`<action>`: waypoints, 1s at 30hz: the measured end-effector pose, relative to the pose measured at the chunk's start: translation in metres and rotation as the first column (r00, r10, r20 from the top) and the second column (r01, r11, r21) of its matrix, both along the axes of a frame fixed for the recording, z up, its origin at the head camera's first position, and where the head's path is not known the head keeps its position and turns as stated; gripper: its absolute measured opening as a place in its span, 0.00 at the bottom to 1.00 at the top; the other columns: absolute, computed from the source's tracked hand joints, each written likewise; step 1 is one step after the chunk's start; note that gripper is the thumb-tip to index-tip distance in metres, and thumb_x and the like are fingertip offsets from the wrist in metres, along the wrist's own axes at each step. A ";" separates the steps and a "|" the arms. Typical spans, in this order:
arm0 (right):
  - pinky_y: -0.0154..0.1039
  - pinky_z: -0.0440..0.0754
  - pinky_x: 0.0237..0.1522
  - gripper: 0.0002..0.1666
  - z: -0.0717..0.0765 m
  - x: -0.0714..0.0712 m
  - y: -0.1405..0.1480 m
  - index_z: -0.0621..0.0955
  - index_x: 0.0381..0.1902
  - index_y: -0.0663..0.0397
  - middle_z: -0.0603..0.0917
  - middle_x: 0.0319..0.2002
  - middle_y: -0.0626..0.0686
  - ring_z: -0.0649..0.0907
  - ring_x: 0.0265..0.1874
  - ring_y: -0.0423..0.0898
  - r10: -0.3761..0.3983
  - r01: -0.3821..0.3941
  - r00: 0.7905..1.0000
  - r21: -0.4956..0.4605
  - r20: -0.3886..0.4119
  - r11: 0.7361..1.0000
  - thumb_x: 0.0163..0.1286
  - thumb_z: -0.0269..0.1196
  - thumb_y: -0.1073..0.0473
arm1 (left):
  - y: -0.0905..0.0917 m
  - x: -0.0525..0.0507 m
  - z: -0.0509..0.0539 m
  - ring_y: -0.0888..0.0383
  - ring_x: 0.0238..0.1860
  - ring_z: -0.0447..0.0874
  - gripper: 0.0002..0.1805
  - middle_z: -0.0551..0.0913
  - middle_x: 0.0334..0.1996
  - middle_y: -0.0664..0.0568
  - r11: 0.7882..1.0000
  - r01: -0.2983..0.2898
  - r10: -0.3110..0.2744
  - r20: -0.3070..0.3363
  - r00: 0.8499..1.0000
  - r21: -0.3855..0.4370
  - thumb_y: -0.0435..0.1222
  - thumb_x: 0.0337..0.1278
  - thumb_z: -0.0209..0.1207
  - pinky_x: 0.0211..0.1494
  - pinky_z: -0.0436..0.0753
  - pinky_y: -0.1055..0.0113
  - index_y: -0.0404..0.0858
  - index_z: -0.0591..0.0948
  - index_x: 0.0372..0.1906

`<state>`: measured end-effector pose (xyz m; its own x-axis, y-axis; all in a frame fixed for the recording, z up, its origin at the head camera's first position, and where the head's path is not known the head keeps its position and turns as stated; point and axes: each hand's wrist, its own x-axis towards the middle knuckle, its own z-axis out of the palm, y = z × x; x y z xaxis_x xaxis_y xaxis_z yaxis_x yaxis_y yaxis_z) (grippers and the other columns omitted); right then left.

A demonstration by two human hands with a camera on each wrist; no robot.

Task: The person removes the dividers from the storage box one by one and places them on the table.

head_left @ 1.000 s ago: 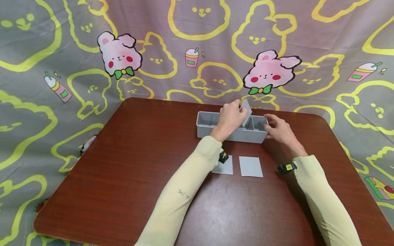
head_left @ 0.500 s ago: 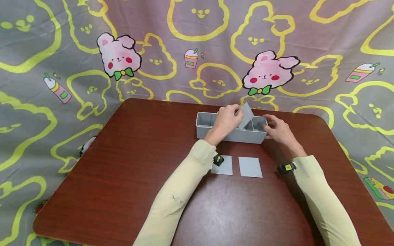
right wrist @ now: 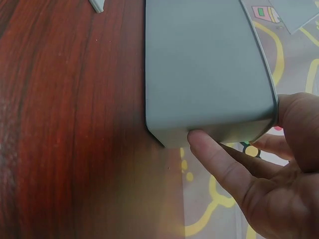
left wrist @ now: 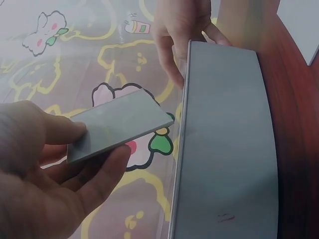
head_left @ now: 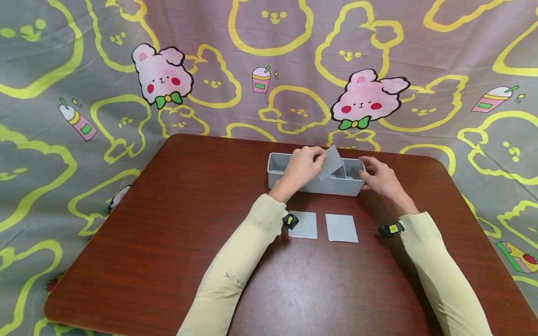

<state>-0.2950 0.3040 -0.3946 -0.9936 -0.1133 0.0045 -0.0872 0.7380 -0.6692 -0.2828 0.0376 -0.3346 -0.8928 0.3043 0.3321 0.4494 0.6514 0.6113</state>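
Note:
My left hand (head_left: 303,164) pinches a thin grey divider panel (head_left: 332,162) between thumb and fingers. In the left wrist view the divider panel (left wrist: 122,122) is plainly apart from the box's long wall. It is tilted above the middle of the long grey organizer box (head_left: 332,187), one corner pointing up. My right hand (head_left: 380,176) holds the right end of the box, fingers at its rim and end wall. In the right wrist view, one fingertip presses the end of the box (right wrist: 207,64). My left hand hides part of the box's inside.
Two pale flat panels lie side by side in front of the box, the left panel (head_left: 306,226) partly behind the wrist camera and the right panel (head_left: 342,228) fully seen. The brown table (head_left: 189,200) ends at a patterned curtain (head_left: 210,70) behind the box.
My left hand has moved left and slightly down with the divider panel, which has turned its broad face toward the head view. My right hand stays at the box's end.

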 end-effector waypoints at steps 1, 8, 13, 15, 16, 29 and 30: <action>0.52 0.85 0.41 0.32 0.000 0.000 0.000 0.62 0.73 0.52 0.72 0.62 0.72 0.88 0.35 0.56 0.001 -0.001 1.000 0.001 -0.001 1.000 0.74 0.54 0.58 | -0.001 0.001 0.000 0.61 0.23 0.75 0.12 0.86 0.32 0.55 1.000 0.000 0.000 0.006 1.000 0.002 0.43 0.71 0.54 0.29 0.71 0.72 0.46 0.86 0.48; 0.51 0.86 0.41 0.32 0.000 0.000 0.000 0.62 0.73 0.53 0.72 0.62 0.73 0.88 0.34 0.54 0.007 -0.007 1.000 0.004 -0.003 1.000 0.74 0.54 0.58 | -0.007 0.005 -0.001 0.62 0.21 0.75 0.13 0.87 0.33 0.55 1.000 0.017 -0.017 0.024 1.000 -0.004 0.42 0.71 0.54 0.26 0.69 0.73 0.46 0.86 0.50; 0.51 0.86 0.41 0.32 0.000 0.000 0.001 0.62 0.73 0.52 0.72 0.62 0.73 0.88 0.33 0.52 0.005 -0.005 1.000 0.005 -0.003 1.000 0.74 0.54 0.58 | -0.010 0.008 -0.003 0.64 0.17 0.70 0.14 0.86 0.31 0.54 0.999 0.044 -0.044 0.050 0.998 -0.003 0.42 0.72 0.53 0.23 0.66 0.74 0.45 0.85 0.53; 0.49 0.86 0.39 0.32 0.000 -0.001 0.001 0.62 0.73 0.52 0.72 0.62 0.72 0.88 0.32 0.51 0.004 -0.004 1.000 0.008 -0.006 1.000 0.74 0.54 0.58 | -0.012 0.009 -0.003 0.64 0.16 0.68 0.15 0.86 0.30 0.54 0.999 0.051 -0.050 0.053 0.997 -0.006 0.42 0.72 0.54 0.22 0.65 0.75 0.44 0.84 0.54; 0.48 0.86 0.39 0.32 0.000 -0.001 0.001 0.62 0.73 0.52 0.72 0.62 0.72 0.88 0.32 0.51 0.002 -0.002 1.000 0.009 -0.007 1.000 0.74 0.55 0.58 | -0.013 0.009 -0.003 0.64 0.16 0.68 0.15 0.86 0.30 0.54 0.999 0.054 -0.053 0.052 0.997 -0.007 0.42 0.72 0.54 0.22 0.65 0.75 0.44 0.84 0.54; 0.45 0.86 0.38 0.32 -0.001 -0.001 0.002 0.62 0.73 0.51 0.72 0.63 0.71 0.88 0.35 0.57 0.007 -0.007 1.000 0.008 -0.010 1.000 0.74 0.55 0.59 | -0.027 0.016 -0.009 0.63 0.22 0.73 0.14 0.87 0.37 0.54 0.996 0.081 -0.080 0.049 0.996 -0.021 0.41 0.71 0.54 0.28 0.69 0.75 0.45 0.85 0.53; 0.45 0.86 0.38 0.32 0.000 -0.001 0.002 0.62 0.73 0.51 0.72 0.63 0.71 0.88 0.35 0.57 0.006 -0.006 1.000 0.007 -0.009 1.000 0.74 0.55 0.59 | -0.028 0.016 -0.010 0.63 0.23 0.74 0.14 0.87 0.38 0.54 0.996 0.084 -0.083 0.051 0.995 -0.023 0.41 0.71 0.54 0.28 0.70 0.75 0.45 0.84 0.53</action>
<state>-0.2961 0.3058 -0.3951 -0.9928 -0.1189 0.0131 -0.0976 0.7421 -0.6631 -0.2669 0.0091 -0.3444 -0.8791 0.3862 0.2792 0.4723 0.6281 0.6184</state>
